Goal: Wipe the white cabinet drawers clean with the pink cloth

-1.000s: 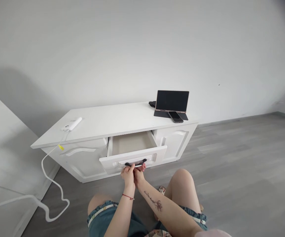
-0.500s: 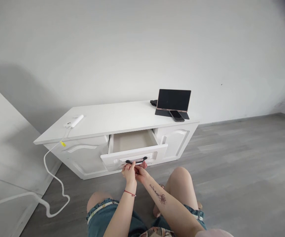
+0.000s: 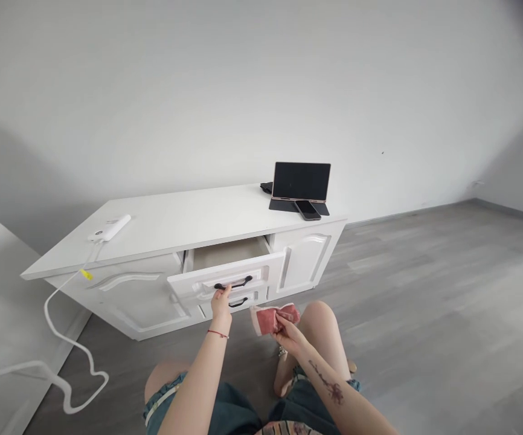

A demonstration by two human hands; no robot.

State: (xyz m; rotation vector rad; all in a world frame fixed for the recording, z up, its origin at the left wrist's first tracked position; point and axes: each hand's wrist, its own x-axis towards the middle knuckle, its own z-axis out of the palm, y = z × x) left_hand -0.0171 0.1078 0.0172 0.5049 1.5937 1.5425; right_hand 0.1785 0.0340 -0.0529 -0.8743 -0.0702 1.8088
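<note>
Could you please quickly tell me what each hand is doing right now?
Left hand: at the black drawer handle; whether closed around it cannot be told.
Right hand: closed, holding a red-and-white cloth.

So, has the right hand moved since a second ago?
Yes. Measured against the white cabinet, the right hand went rightward and back toward the person.

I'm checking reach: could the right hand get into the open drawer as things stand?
Probably yes: the drawer stands partly out, open above its front, and the left hand is down at the handle. The right hand does hold a pink item, though.
</note>
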